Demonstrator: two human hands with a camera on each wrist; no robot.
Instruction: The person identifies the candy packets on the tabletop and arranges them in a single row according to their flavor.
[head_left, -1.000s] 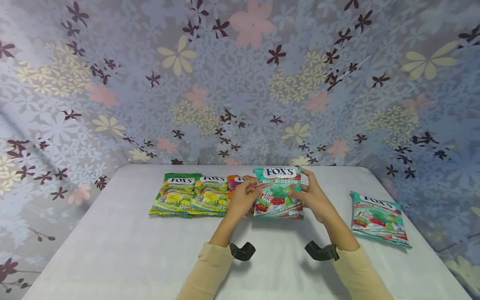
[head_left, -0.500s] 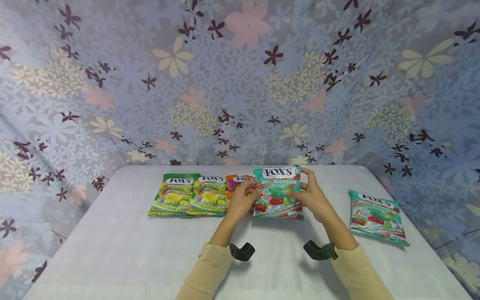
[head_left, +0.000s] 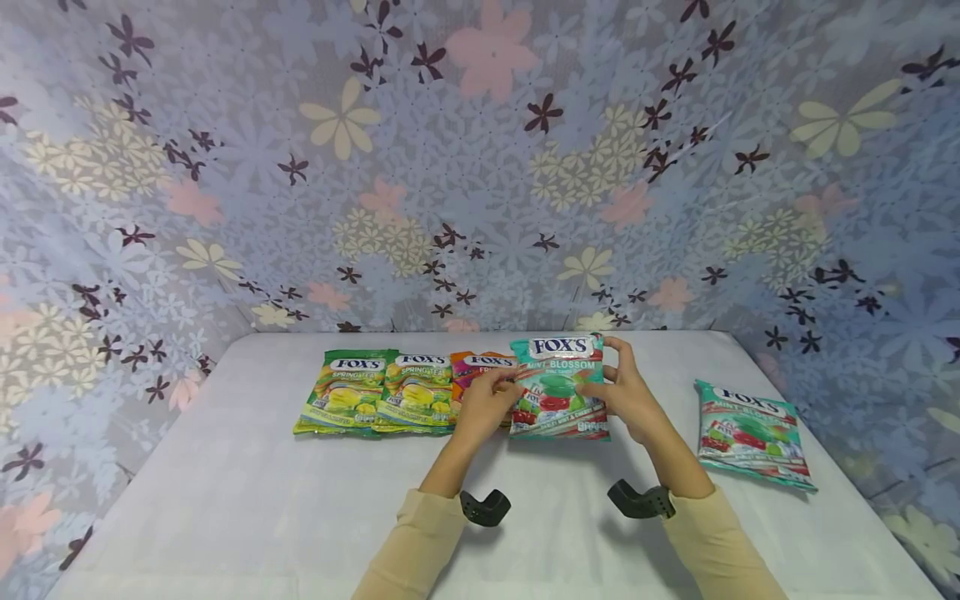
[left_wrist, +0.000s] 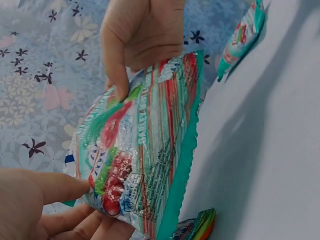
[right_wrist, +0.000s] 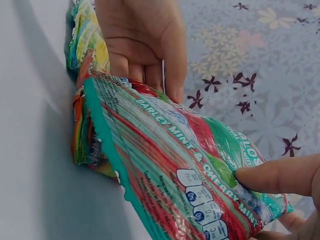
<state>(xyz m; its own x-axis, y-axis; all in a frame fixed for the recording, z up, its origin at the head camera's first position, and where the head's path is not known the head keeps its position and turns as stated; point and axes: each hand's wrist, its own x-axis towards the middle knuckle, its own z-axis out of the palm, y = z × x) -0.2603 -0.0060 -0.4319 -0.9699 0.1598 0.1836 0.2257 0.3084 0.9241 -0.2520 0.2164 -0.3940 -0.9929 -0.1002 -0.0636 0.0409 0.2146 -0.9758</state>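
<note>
A teal Fox's Mint Blossom candy bag (head_left: 558, 392) is held up between both hands, tilted with its front toward the head camera. My left hand (head_left: 483, 407) pinches its left edge, thumb on the front and fingers behind. At the other edge my right hand (head_left: 633, 400) grips the bag, its thumb (right_wrist: 275, 176) pressing the front. The held bag partly covers an orange Fox's candy bag (head_left: 463, 375) on the table. Left of that lie two green-and-yellow Fox's Spring Tea bags, the outer one (head_left: 347, 392) and the inner one (head_left: 415, 393), edges overlapping.
A second teal Mint Blossom bag (head_left: 752, 433) lies apart on the right side of the white-covered table (head_left: 300, 517). Floral cloth (head_left: 480, 167) hangs behind the table and along its sides. Black wrist mounts stick out over the table, the left one (head_left: 486, 507) and the right one (head_left: 639, 500).
The held Mint Blossom bag has shifted slightly right, so more of the orange bag's front shows. Both hands keep their hold. The head view has moved a little.
</note>
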